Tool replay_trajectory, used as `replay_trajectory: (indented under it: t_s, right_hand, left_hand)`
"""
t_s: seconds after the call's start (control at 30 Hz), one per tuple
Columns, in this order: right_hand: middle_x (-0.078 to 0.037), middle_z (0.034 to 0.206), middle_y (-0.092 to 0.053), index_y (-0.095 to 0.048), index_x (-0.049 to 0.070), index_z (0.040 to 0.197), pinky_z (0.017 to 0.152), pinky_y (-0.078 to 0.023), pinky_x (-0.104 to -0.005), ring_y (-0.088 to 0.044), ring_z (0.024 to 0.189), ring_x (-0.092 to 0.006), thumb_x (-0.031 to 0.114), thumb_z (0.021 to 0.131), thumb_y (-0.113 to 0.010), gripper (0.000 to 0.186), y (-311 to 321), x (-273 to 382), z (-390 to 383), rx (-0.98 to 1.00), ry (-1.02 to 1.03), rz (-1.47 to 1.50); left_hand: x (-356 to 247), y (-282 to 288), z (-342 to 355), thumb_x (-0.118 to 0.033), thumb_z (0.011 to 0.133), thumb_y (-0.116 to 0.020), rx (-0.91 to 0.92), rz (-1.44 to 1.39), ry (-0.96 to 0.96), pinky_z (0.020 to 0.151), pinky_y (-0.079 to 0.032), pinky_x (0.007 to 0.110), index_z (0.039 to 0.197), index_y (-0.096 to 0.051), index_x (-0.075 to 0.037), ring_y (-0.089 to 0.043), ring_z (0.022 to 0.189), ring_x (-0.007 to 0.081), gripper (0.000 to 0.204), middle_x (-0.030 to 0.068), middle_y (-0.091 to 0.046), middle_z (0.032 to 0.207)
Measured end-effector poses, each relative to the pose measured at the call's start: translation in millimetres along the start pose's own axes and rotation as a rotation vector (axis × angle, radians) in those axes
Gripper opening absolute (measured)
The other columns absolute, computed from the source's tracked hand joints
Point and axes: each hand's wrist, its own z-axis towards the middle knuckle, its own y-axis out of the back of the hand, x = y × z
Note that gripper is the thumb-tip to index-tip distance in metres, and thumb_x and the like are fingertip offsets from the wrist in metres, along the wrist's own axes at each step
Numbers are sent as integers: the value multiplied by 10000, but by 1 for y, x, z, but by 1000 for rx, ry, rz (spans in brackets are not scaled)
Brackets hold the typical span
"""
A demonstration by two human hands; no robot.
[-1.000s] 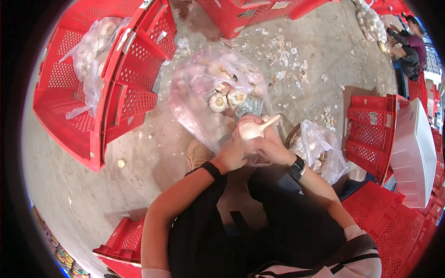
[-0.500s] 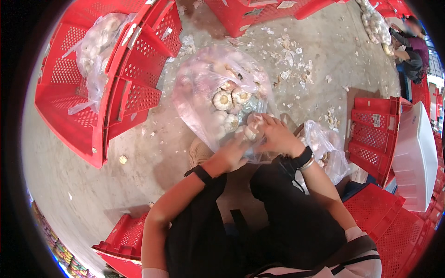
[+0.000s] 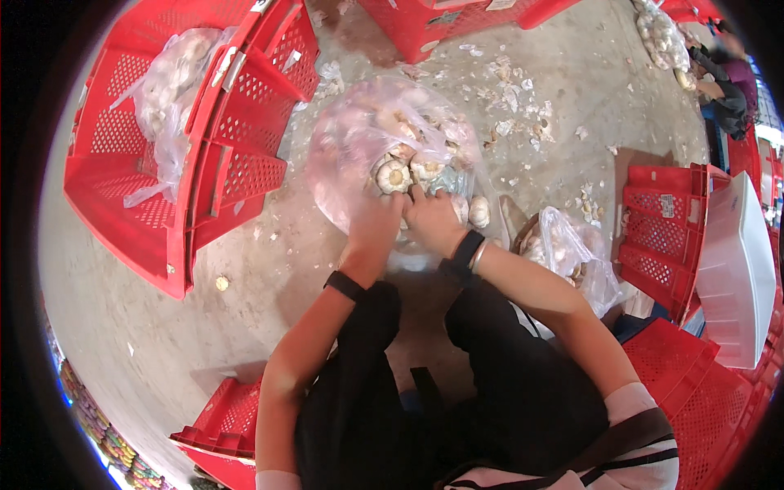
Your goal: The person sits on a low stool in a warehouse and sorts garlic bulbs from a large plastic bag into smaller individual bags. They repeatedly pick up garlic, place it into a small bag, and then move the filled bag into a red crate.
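A large translucent pinkish plastic bag (image 3: 339, 147) full of garlic bulbs stands on the floor in front of my knees. Through its mouth several bulbs show, among them a garlic bulb (image 3: 393, 175) with its cut root end up. My left hand (image 3: 377, 224), slightly blurred, and my right hand (image 3: 433, 219) meet over the near part of the bag, fingertips curled in and almost touching. What they pinch is hidden behind the fingers. Just right of my right hand sits another garlic bulb (image 3: 479, 212) at the bag's edge.
Red crates (image 3: 245, 122) stand at the left, one holding a bag of garlic (image 3: 171, 82). A smaller garlic bag (image 3: 563, 245) lies right of my knee. Red crates and a white bin (image 3: 739, 269) stand further right. Garlic skins (image 3: 510, 98) litter the floor. Another person (image 3: 727, 82) sits far right.
Both hands have moved together, the right one leftward, over the bag. Their fingers were spread around bulbs near the bag's edge and are now curled. One bulb now shows right of my right hand.
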Motion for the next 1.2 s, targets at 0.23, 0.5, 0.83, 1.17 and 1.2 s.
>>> replay_trajectory:
  t_s: [0.23,0.5,0.83,1.17,1.2]
  right_hand:
    - [-160,1040,-550,-440,40,1121,832,-422,-400,-568,962,-327,198,639,-713,576,-1,-24,-20,-75,-71,392]
    - [-201,1067,-551,-401,49,1136,799,-447,-393,-554,970,-367,214,685,-726,580,-3,-51,-61,-266,-348,798]
    - [-108,1133,-519,-528,76,1131,853,-394,-419,-460,1042,-326,298,655,-701,553,-3,-46,-73,-372,-378,244]
    - [-181,1181,-497,-566,51,1126,940,-346,-443,-429,1093,-374,331,676,-715,550,-12,-85,-89,-318,-339,463]
    - [-181,1184,-496,-565,52,1127,941,-347,-442,-431,1095,-380,326,679,-714,546,-14,-86,-87,-311,-335,486]
  left_hand:
    - [34,0,-7,-173,785,-601,-29,-1055,-74,673,-519,369,1215,-373,-158,-605,842,259,487,103,-550,1075]
    - [20,46,-20,-409,876,-498,434,-2389,-148,710,-539,314,1272,-346,-139,-584,860,201,502,121,-528,1131]
    - [-12,67,-10,-510,915,-383,309,-2541,232,471,-386,226,979,-526,-90,-513,646,162,448,83,-543,815]
    - [-29,60,0,-418,920,-416,303,-2399,380,492,-366,250,898,-495,-97,-502,647,149,331,68,-529,791]
    - [-29,49,5,-422,923,-411,261,-2336,402,510,-383,261,911,-490,-94,-503,663,151,337,68,-530,809]
